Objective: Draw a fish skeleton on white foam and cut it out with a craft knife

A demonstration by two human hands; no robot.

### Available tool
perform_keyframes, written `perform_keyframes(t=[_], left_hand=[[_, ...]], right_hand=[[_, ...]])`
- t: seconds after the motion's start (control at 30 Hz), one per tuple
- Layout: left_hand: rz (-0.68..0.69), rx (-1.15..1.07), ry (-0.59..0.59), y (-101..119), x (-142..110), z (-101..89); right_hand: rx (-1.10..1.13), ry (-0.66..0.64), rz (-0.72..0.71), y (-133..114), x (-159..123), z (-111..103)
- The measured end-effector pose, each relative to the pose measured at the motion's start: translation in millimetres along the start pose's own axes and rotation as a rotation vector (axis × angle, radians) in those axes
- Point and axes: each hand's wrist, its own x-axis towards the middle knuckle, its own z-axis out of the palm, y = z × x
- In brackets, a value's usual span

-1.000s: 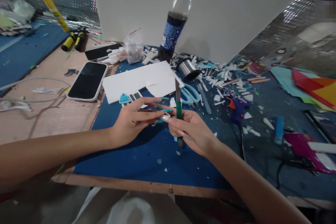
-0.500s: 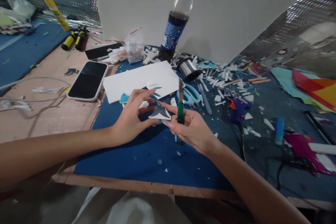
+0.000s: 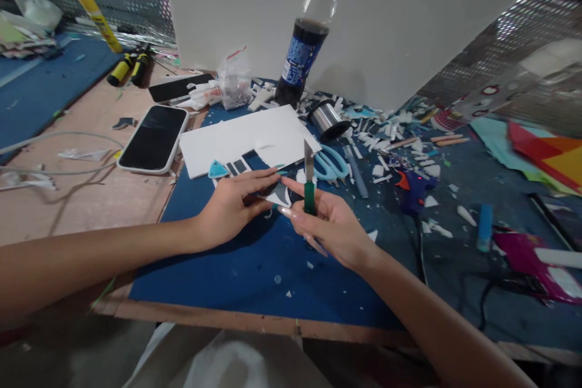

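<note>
My left hand (image 3: 230,209) pinches a small dark and white cut-out piece (image 3: 278,195) just above the blue cutting mat (image 3: 236,267). My right hand (image 3: 334,227) is closed round a green-handled craft knife (image 3: 309,185), blade pointing up and away, while its fingertips also touch the cut-out piece. The two hands meet over the middle of the mat. A white foam sheet (image 3: 245,136) lies just beyond them.
A phone (image 3: 153,138) lies face up at the left. A cola bottle (image 3: 304,36), a wire spool (image 3: 326,118), light blue scissors (image 3: 331,163), a blue glue gun (image 3: 411,185) and many white scraps crowd the back and right. Coloured paper (image 3: 545,157) lies far right.
The left hand has lowered the cut-out piece toward the mat and flattened its fingers over it. The right hand with the knife has stayed almost in place.
</note>
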Motion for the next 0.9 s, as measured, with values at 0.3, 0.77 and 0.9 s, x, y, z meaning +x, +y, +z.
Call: perform_keyframes(t=[0.3, 0.77, 0.9], left_hand=[[0.056, 0.019, 0.120, 6.9, -2.5, -3.1], [0.156, 0.109, 0.058, 7.8, -2.5, -3.3], [0.158, 0.048, 0.081, 9.6, -2.2, -4.6]], right_hand=[[-0.102, 0.165, -0.126, -1.5, 3.5, -8.5], [-0.723, 0.140, -0.321, 6.3, 0.4, -5.2], [-0.802, 0.170, -0.480, 2.0, -1.5, -14.4]])
